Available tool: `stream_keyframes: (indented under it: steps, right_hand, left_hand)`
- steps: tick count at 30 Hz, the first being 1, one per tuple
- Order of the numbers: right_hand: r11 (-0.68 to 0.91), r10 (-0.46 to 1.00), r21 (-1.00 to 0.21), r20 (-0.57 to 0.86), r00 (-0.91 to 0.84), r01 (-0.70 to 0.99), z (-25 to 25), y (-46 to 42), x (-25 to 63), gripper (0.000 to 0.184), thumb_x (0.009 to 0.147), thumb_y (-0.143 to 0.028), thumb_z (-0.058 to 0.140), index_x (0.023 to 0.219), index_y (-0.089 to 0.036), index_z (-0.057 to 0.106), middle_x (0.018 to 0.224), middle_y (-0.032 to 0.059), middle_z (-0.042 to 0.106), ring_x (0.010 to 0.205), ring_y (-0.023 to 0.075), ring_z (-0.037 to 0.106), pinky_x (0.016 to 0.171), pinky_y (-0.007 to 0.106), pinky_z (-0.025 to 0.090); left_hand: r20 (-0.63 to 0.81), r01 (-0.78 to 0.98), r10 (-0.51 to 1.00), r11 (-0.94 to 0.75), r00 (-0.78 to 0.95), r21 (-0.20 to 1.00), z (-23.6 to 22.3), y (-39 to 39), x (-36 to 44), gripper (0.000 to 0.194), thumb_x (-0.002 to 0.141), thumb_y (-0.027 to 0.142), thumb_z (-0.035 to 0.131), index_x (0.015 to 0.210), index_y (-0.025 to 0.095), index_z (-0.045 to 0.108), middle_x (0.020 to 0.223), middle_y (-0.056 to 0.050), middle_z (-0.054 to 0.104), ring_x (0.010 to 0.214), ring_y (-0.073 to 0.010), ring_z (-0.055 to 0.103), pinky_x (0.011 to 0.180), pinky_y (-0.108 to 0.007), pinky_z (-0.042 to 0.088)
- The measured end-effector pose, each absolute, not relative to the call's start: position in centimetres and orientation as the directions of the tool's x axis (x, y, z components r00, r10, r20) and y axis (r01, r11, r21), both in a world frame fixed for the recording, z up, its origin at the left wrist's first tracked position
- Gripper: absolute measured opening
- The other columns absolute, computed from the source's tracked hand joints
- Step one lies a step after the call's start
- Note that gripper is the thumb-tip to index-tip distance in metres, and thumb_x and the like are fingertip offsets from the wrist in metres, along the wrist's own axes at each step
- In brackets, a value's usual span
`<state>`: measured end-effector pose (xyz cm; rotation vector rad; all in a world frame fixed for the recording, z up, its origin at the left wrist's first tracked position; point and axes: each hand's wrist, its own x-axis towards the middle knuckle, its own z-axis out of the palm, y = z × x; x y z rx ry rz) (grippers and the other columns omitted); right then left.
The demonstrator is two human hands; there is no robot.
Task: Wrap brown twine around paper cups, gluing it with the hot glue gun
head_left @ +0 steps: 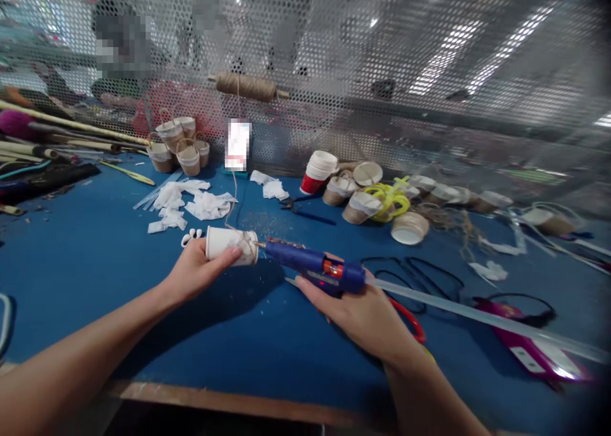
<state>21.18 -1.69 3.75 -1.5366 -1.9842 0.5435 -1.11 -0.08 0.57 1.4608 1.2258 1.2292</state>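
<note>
My left hand (200,267) is closed round a white paper cup (223,239) lying on its side, thumb pressed on its wall. Twine (247,242) wraps the cup's right end, and a strand of it runs up toward the back. In my right hand (363,309) is a blue hot glue gun (310,264), its nozzle at the twine-wrapped end of the cup. A long clear glue stick (468,315) sticks out of the gun's rear to the right. Scissors with a red handle (410,318) lie partly hidden beneath my right hand.
A twine spool (245,86) hangs on the perforated metal screen (296,48). Twine-wrapped cups (188,156) stand at the back left, more (360,207) at the right. White scraps (207,203), pliers (310,214), stacked cups (321,168) and a magenta power strip (534,347) lie about the blue table (229,353).
</note>
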Motion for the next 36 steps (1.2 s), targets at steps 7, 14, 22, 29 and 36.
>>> stream_keyframes:
  steps: [7, 14, 22, 29, 36]
  right_hand:
    - [0.289, 0.957, -0.566, 0.145, -0.252, 0.772, 4.8, -1.8, 20.8, 0.014, 0.069, -0.035, 0.060, 0.073, -0.022, 0.061, 0.077, 0.0078, 0.061, 0.082, 0.0258, 0.059, 0.071, 0.036, 0.047]
    - [0.401, 0.915, -0.565, 0.203, -0.350, 0.721, 4.4, -1.7, 21.3, 0.013, 0.074, -0.033, 0.057, 0.065, -0.024, 0.053, 0.056, -0.0001, 0.052, 0.053, 0.0151, 0.051, 0.054, 0.028, 0.044]
    - [0.360, 0.930, -0.579, 0.162, -0.329, 0.732, 4.3, -2.0, 21.4, 0.012, 0.072, -0.033, 0.059, 0.065, -0.025, 0.053, 0.055, 0.0004, 0.053, 0.052, 0.0160, 0.052, 0.051, 0.028, 0.046]
    - [0.390, 0.919, -0.566, 0.188, -0.347, 0.726, 4.2, -2.0, 21.5, 0.012, 0.072, -0.032, 0.059, 0.064, -0.025, 0.052, 0.055, -0.0003, 0.053, 0.051, 0.0149, 0.052, 0.052, 0.027, 0.046]
    - [0.357, 0.934, -0.565, 0.186, -0.306, 0.744, 4.1, -1.9, 21.5, 0.015, 0.072, -0.035, 0.058, 0.063, -0.025, 0.052, 0.055, -0.0003, 0.053, 0.054, 0.0156, 0.053, 0.053, 0.027, 0.045]
  left_hand:
    - [0.011, -0.065, 1.000, -0.010, 0.015, 0.998, 0.5, 0.1, -1.1, 0.027, 0.066, 0.033, 0.066, 0.081, 0.011, 0.068, 0.077, -0.008, 0.071, 0.064, -0.0143, 0.063, 0.064, -0.024, 0.050]
    - [0.006, -0.095, 1.000, -0.008, -0.018, 0.995, 0.2, 0.2, -1.1, 0.030, 0.065, 0.035, 0.068, 0.081, 0.010, 0.069, 0.077, -0.008, 0.071, 0.065, -0.0142, 0.063, 0.063, -0.023, 0.050]
    - [0.051, -0.039, 0.999, -0.052, -0.012, 0.998, -0.1, 0.3, -1.4, 0.029, 0.068, 0.036, 0.066, 0.081, 0.010, 0.069, 0.078, -0.008, 0.071, 0.066, -0.0147, 0.063, 0.064, -0.024, 0.050]
    - [0.089, -0.007, 0.996, -0.089, -0.012, 0.996, -0.4, 0.4, -1.5, 0.030, 0.068, 0.038, 0.065, 0.080, 0.010, 0.068, 0.077, -0.008, 0.070, 0.065, -0.0145, 0.061, 0.063, -0.024, 0.049]
    - [0.117, 0.101, 0.993, -0.115, -0.020, 0.988, 0.4, -0.2, -1.2, 0.024, 0.068, 0.035, 0.064, 0.073, 0.011, 0.068, 0.065, -0.004, 0.067, 0.055, -0.0119, 0.055, 0.052, -0.021, 0.045]
